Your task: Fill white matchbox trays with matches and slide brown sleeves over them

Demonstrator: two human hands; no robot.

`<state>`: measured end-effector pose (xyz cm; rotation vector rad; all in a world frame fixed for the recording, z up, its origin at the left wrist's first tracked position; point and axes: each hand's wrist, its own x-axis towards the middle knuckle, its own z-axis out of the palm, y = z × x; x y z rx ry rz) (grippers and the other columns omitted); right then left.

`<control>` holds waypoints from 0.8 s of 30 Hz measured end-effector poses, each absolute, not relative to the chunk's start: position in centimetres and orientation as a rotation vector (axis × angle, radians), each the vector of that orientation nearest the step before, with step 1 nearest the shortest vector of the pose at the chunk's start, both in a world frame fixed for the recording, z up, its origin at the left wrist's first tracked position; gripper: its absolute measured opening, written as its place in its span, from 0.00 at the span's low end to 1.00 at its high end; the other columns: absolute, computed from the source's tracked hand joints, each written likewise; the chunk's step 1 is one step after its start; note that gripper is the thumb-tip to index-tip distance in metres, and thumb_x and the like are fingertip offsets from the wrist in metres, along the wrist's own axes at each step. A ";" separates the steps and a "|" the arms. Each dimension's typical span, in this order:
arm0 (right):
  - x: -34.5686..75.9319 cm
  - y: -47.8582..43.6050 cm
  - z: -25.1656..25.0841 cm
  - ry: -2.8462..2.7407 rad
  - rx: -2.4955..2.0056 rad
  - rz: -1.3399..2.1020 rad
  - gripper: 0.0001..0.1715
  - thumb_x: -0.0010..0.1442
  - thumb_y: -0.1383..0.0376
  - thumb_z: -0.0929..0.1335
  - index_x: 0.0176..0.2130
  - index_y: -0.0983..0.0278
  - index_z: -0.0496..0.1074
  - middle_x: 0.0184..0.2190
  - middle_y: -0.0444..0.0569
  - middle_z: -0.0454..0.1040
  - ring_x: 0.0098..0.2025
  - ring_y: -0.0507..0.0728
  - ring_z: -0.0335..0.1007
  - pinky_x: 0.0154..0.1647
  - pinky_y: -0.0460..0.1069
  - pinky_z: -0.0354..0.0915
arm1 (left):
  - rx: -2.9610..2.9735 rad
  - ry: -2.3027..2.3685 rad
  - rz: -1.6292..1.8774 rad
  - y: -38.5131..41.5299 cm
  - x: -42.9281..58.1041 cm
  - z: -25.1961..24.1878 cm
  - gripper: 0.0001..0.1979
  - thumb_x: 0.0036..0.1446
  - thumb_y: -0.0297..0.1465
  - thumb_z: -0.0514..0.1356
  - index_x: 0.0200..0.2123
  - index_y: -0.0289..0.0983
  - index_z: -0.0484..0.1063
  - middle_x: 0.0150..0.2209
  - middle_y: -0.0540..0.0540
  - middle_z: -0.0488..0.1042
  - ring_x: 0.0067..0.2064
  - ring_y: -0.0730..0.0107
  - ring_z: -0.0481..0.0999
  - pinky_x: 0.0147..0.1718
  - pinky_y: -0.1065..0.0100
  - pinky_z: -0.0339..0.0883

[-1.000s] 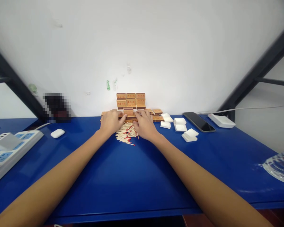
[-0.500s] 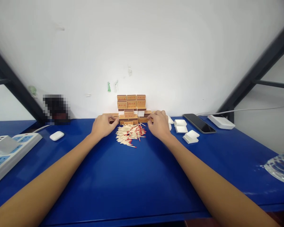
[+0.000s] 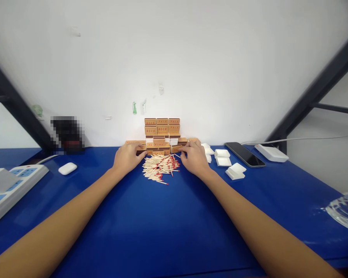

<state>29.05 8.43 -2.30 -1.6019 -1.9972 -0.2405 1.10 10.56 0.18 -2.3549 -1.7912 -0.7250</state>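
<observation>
A stack of orange-brown matchboxes [image 3: 162, 129] stands against the wall, several rows high, with white tray ends showing partway up. In front of it lies a loose heap of red-tipped matches [image 3: 160, 166]. My left hand [image 3: 127, 157] is at the stack's lower left, thumb and fingers closed around a matchbox [image 3: 141, 148] there. At the lower right, my right hand [image 3: 195, 157] has its fingertips closed on the end of another matchbox [image 3: 175, 148], which sits slightly angled. My fingers partly hide both boxes.
White matchbox trays [image 3: 236, 171] lie in small piles on the right. Beyond them are a phone [image 3: 245, 154] and a flat white box [image 3: 272, 153]. On the left are a white earbud case [image 3: 67, 168] and a power strip [image 3: 17, 185]. A clear plastic object [image 3: 345, 210] stands at far right.
The view has shifted slightly. The matchbox at my right fingertips has turned a little, its right end now higher. My left hand stays at the lower left of the stack.
</observation>
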 end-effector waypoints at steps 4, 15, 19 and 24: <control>28.7 8.4 -2.5 -2.052 -1.564 -0.220 0.20 0.68 0.69 0.64 0.50 0.60 0.84 0.47 0.57 0.75 0.53 0.66 0.63 0.54 0.60 0.61 | -2.343 -1.804 -0.715 10.4 1.2 0.3 0.18 0.64 0.40 0.64 0.52 0.38 0.80 0.33 0.43 0.80 0.38 0.57 0.80 0.36 0.63 0.68; 29.0 8.4 -2.3 -2.083 -1.527 -0.190 0.22 0.69 0.69 0.64 0.53 0.58 0.83 0.50 0.57 0.73 0.55 0.66 0.63 0.55 0.59 0.62 | -2.349 -1.771 -0.689 10.2 1.0 1.1 0.22 0.63 0.41 0.61 0.57 0.39 0.76 0.41 0.40 0.82 0.42 0.54 0.80 0.38 0.62 0.68; 29.3 8.2 -1.6 -2.081 -1.541 -0.180 0.21 0.69 0.70 0.63 0.51 0.64 0.83 0.48 0.59 0.74 0.56 0.66 0.64 0.55 0.58 0.63 | -2.436 -1.753 -0.580 9.7 -0.7 3.9 0.23 0.56 0.38 0.64 0.55 0.38 0.77 0.41 0.41 0.83 0.40 0.54 0.80 0.33 0.63 0.65; 30.7 7.7 0.6 -2.229 -1.558 -0.073 0.16 0.68 0.68 0.65 0.41 0.61 0.83 0.37 0.50 0.80 0.40 0.58 0.73 0.41 0.51 0.64 | -2.633 -1.668 -0.543 7.3 -2.7 5.0 0.14 0.61 0.43 0.62 0.37 0.40 0.80 0.25 0.49 0.76 0.27 0.66 0.74 0.27 0.66 0.59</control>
